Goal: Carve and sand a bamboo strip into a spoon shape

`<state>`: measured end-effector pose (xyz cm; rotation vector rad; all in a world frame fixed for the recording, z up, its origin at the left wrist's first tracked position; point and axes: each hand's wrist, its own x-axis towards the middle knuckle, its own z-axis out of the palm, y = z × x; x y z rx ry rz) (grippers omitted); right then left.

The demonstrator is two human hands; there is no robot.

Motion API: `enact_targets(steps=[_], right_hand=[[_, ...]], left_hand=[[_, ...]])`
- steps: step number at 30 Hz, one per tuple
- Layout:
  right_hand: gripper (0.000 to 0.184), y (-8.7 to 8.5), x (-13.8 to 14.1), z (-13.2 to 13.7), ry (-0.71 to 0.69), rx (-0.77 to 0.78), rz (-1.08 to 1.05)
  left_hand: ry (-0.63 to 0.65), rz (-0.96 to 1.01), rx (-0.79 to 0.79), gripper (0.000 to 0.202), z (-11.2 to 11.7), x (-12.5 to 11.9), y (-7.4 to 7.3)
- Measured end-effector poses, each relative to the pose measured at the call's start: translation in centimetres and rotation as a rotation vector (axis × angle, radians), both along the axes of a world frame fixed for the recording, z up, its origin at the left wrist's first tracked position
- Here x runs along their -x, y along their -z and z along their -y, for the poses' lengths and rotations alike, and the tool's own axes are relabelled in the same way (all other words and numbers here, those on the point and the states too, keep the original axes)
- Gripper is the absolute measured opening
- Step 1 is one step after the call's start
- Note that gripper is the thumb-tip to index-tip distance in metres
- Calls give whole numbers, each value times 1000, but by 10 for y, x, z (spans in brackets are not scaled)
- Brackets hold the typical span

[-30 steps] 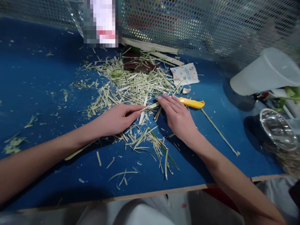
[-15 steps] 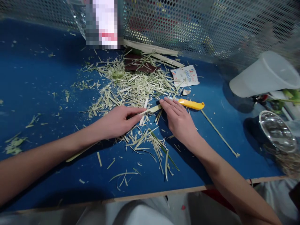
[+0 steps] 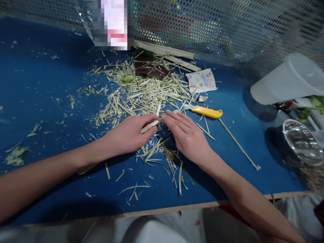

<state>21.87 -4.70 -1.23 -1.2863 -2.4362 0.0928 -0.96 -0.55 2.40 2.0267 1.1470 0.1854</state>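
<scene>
My left hand (image 3: 129, 134) lies on the blue table (image 3: 37, 101) with its fingers closed on a pale flat leaf strip (image 3: 150, 126). My right hand (image 3: 187, 136) rests flat beside it, fingers stretched out and together, fingertips touching the strip's far end. A yellow-handled utility knife (image 3: 206, 111) lies just beyond my right hand, untouched. A heap of cut pale green leaf strips (image 3: 141, 91) spreads behind and under both hands.
A perforated metal screen (image 3: 227, 27) closes the back. A small printed packet (image 3: 201, 81) and a dark brown piece (image 3: 152, 69) lie near it. A tipped white plastic cup (image 3: 286, 81) and a metal bowl (image 3: 300, 141) stand right. A long thin stem (image 3: 239, 144) lies by the knife.
My right hand has slid left off the knife handle toward my left hand. The left hand has drawn the strip slightly nearer. The knife has stayed where it was.
</scene>
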Motion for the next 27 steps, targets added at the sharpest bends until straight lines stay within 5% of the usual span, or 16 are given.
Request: enact_targets(steps=[4, 11, 16, 21, 25, 27], right_hand=[[57, 5, -10, -7, 41, -17, 22], [54, 9, -24, -15, 153, -40, 19], [57, 4, -2, -2, -28, 2, 3], [57, 4, -3, -1, 114, -41, 6], [56, 3, -1, 3, -55, -18, 32], [56, 3, -3, 2, 16, -48, 35]], left_hand=[[-39, 4, 91, 60, -4, 1, -2], [-47, 272, 513, 57, -12, 6, -9], [-124, 323, 639, 47, -10, 0, -3], [-210, 347, 738, 49, -9, -3, -1], [-246, 390, 772, 47, -7, -6, -3], [-272, 423, 801, 47, -6, -8, -4]])
